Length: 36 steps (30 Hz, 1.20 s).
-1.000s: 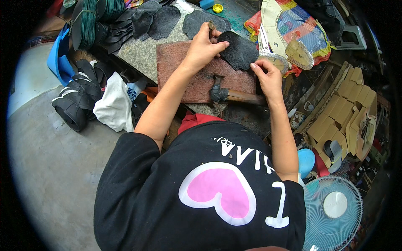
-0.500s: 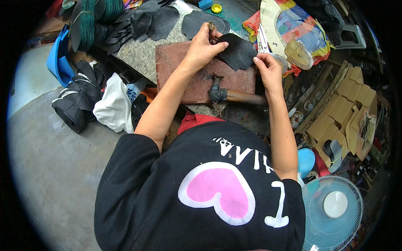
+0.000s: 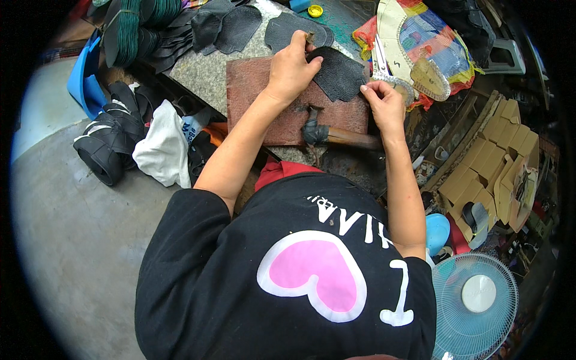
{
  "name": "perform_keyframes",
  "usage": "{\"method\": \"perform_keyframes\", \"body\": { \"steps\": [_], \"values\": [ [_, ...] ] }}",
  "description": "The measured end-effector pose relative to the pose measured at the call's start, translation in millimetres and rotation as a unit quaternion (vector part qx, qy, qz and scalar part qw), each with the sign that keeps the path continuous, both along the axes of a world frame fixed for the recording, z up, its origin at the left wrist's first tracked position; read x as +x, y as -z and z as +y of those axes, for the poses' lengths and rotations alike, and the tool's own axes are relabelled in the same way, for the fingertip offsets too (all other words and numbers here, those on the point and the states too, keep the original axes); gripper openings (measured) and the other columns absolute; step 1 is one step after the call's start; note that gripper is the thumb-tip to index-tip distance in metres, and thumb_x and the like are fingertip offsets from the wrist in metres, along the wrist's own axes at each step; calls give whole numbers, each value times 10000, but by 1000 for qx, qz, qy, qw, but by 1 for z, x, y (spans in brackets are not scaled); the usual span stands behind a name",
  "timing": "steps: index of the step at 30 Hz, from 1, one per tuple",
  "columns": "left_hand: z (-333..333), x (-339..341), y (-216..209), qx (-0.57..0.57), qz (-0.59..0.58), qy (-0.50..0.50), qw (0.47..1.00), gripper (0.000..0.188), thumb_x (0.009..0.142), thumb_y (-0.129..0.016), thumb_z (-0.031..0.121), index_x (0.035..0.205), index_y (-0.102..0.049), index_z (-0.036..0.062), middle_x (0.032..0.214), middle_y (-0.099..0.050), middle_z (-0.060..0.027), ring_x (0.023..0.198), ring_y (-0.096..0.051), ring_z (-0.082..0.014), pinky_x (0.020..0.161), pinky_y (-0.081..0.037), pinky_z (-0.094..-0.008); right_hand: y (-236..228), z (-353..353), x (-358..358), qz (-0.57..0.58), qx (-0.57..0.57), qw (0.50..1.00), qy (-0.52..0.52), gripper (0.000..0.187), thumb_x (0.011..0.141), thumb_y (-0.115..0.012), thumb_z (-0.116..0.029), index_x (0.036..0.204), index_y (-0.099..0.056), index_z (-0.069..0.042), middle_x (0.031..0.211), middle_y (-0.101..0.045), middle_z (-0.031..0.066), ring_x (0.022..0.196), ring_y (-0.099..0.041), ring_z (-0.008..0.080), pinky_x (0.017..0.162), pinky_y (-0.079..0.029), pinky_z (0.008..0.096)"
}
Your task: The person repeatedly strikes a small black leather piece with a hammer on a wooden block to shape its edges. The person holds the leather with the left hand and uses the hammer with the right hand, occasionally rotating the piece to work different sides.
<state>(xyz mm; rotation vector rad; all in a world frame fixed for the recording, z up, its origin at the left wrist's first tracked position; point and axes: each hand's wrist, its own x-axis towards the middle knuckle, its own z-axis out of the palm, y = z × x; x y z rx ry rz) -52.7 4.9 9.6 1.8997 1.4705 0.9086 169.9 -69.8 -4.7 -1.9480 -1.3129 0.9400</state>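
A black, grainy leather piece [image 3: 339, 73] with a wavy edge is held between my two hands above a reddish-brown board [image 3: 246, 84]. My left hand [image 3: 292, 67] is closed at its left edge, thumb against the leather. A small brownish tip [image 3: 310, 37] sticks out beyond the left fingers; I cannot make out what it belongs to. On the right edge, my right hand [image 3: 384, 102] pinches the leather between thumb and fingertips. Closer to my body, a hammer [image 3: 345, 138] with a dark wrapped head and wooden handle lies across the board.
More black leather pieces [image 3: 238, 29] lie on the grey stone slab [image 3: 201, 75]. Scissors [image 3: 380, 57] and pale templates [image 3: 390, 27] rest at the far right. Green cord spools [image 3: 124, 36] stand far left. Cardboard [image 3: 480, 162] and a fan [image 3: 474, 324] are to my right.
The leather piece and my left hand have shifted slightly left over the board. Both hands keep their hold on the leather, and the hammer stays in place.
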Motion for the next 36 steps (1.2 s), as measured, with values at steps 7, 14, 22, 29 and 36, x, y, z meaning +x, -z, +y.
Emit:
{"method": "perform_keyframes", "body": {
  "steps": [7, 14, 22, 29, 36],
  "values": [
    [-4, 3, 0, 68, 67, 4, 995, 402, 779, -751, 141, 1040, -456, 59, 855, -639, -118, 795, -659, -329, 668, -523, -406, -18, -6, -10, -69, 1, 998, 5, 243, 810, -742, -354, 885, -731, -124, 722, -685, 45, 674, -662, 187, 645, -497, 329],
    [-2, 1, 1, 93, 67, -7, 993, 399, 776, -750, 157, 1031, -458, 63, 844, -635, -97, 805, -652, -332, 671, -516, -423, -28, -8, -21, -76, 57, 995, 13, 241, 814, -726, -364, 900, -722, -138, 725, -679, 57, 686, -668, 221, 643, -500, 348],
    [-3, 2, -2, 133, 122, -1, 983, 408, 736, -780, 180, 993, -481, 75, 829, -614, -68, 828, -616, -297, 661, -506, -423, -44, -8, -26, -168, -4, 986, -4, 228, 817, -717, -358, 863, -691, -136, 695, -656, 49, 666, -652, 259, 622, -493, 389],
    [-5, -3, -25, 211, 170, -69, 960, 420, 729, -781, 274, 955, -504, 53, 859, -586, -102, 791, -574, -288, 709, -490, -402, -80, -40, -16, -198, 8, 945, -260, 466, 684, -795, -454, 963, -641, -114, 911, -611, 65, 930, -583, 267, 782, -480, 396],
    [2, -1, -22, -171, -278, 8, 945, 303, 908, -591, 293, 946, -475, 16, 883, -591, -178, 817, -587, -321, 755, -465, -426, -70, -72, -18, -240, 126, 921, -279, 418, 715, -786, -359, 980, -636, -72, 917, -618, 70, 880, -588, 282, 763, -472, 376]
  ]
}}
